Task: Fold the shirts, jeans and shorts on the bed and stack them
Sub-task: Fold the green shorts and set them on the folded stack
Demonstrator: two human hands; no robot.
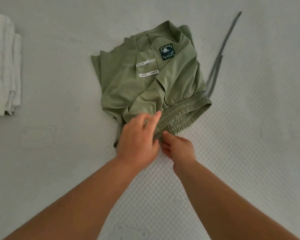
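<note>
Both hands meet mid-bed at green shorts (149, 78) waistband: left hand (138, 135) curled gripping it, right hand (177, 147) pinching beside.

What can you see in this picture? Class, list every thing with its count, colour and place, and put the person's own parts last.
shorts: one, olive green, crumpled at the middle of the bed
waistband: one, green, gathered, near edge of the shorts
drawstring: one, grey, trailing off to the right of the shorts
labels: two, white, on the shorts
patch: one, dark, on the shorts
stack of folded clothes: one, mostly white, left edge
bed: one, white, under everything
left hand: one, gripping the waistband
right hand: one, pinching the waistband
</note>
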